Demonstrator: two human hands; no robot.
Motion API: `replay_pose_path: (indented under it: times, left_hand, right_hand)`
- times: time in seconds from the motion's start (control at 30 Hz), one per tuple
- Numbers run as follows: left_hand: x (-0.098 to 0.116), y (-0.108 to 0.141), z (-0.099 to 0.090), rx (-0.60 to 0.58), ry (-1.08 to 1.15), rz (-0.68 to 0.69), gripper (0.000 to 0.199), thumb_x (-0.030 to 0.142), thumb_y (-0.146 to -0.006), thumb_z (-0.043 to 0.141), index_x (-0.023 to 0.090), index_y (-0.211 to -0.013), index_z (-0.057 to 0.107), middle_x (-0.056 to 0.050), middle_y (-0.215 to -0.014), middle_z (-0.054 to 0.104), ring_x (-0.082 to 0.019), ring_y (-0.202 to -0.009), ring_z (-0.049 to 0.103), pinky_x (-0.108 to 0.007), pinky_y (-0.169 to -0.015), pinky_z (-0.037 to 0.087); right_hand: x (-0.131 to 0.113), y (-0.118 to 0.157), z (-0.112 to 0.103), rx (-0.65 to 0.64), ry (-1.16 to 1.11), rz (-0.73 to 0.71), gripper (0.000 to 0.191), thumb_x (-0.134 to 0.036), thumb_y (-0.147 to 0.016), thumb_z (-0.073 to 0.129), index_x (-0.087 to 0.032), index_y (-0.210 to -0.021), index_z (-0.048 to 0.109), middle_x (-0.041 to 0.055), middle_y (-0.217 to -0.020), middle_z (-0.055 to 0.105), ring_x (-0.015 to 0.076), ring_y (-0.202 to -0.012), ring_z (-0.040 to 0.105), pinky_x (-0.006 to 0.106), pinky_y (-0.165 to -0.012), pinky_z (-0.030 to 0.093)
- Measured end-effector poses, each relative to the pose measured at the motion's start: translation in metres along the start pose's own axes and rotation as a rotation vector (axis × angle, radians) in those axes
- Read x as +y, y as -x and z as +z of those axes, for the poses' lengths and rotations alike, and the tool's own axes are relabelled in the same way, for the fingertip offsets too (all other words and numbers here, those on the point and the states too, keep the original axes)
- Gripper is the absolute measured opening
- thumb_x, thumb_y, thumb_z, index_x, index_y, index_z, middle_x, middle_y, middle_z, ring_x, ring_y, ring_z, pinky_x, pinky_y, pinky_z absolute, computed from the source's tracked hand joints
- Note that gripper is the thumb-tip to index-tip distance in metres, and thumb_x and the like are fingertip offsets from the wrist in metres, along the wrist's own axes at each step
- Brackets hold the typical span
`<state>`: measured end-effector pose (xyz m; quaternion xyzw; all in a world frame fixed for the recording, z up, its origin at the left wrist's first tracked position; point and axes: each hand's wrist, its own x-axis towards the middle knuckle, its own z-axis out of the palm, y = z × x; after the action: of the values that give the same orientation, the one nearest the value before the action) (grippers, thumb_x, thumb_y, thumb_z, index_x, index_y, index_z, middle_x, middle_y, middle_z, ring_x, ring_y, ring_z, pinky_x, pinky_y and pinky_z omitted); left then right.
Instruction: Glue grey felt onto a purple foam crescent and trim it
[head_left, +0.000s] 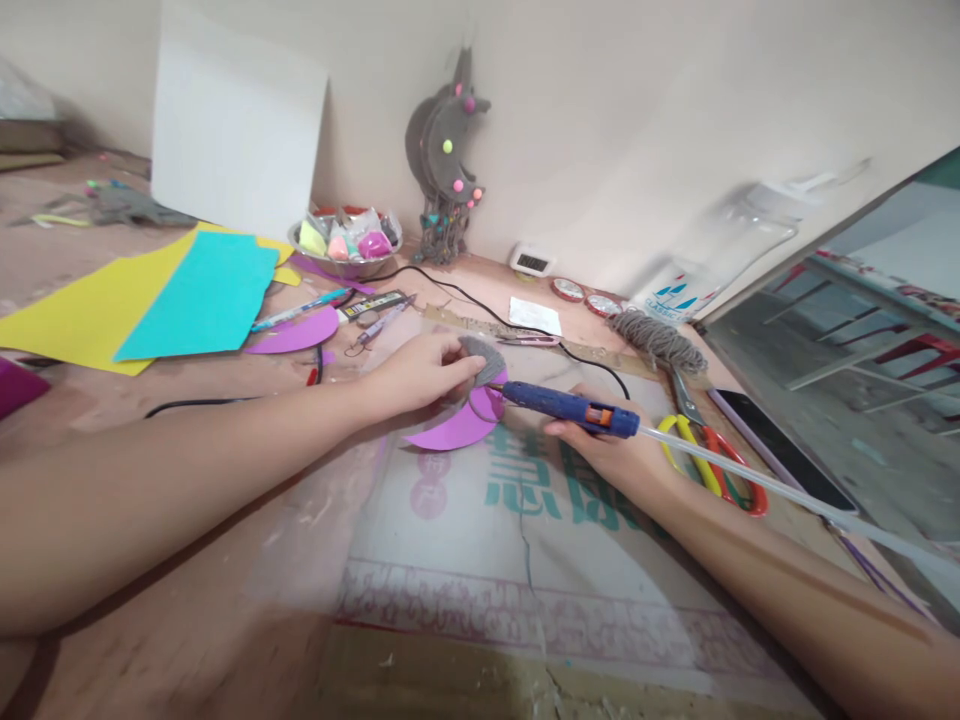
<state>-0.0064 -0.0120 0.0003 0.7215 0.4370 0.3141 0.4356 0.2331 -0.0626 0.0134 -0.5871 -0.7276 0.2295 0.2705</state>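
Note:
My left hand (431, 372) is closed on a purple crescent cutout (457, 425), whose upper part is wrapped in grey yarn (482, 358). The lower tip of the cutout is bare purple. In my right hand (607, 440) is a blue hot glue gun (559, 402), with an orange trigger part and a long clear glue stick (750, 475) running out of its back. The nozzle points left and meets the crescent near the edge of the yarn; whether it touches is too small to tell. A printed plastic sheet (465, 540) lies beneath both hands.
Scissors (705, 460), a phone (780, 447) and a grey yarn bundle (658, 340) lie at the right. Yellow (67, 300) and turquoise sheets (202, 295) lie at the left. A metal bowl (349, 265) stands behind, near a black cord (465, 300). A yarn-covered moon decoration (442, 150) hangs on the wall.

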Motion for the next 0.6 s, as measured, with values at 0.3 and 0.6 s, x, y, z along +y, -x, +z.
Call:
replay_pose_path:
  times: [0.3,0.6]
  left_hand:
    - [0.0002,0.0003,-0.0008,-0.008,0.027,0.0,0.035,0.041,-0.088,0.047,0.018,-0.062,0.05,0.001,-0.052,0.054,-0.01,-0.044,0.048,-0.023,-0.045,0.035]
    - [0.0019,0.0009,-0.0026,-0.008,-0.008,-0.017,0.036,0.042,-0.088,0.047,0.018,-0.061,0.05,0.001,-0.053,0.054,-0.01,-0.044,0.048,-0.023,-0.044,0.035]
  right_hand:
    - [-0.0022,0.0004,-0.0027,0.001,-0.009,0.024,0.038,-0.056,-0.074,0.067,-0.022,-0.071,0.052,-0.0013,-0.058,0.051,0.0147,-0.055,0.046,0.027,-0.049,0.034]
    - [-0.0008,0.0002,-0.0036,0.007,-0.027,0.117,0.034,-0.053,-0.074,0.066,-0.02,-0.078,0.058,0.0007,-0.065,0.057,0.0154,-0.059,0.051,0.028,-0.055,0.04]
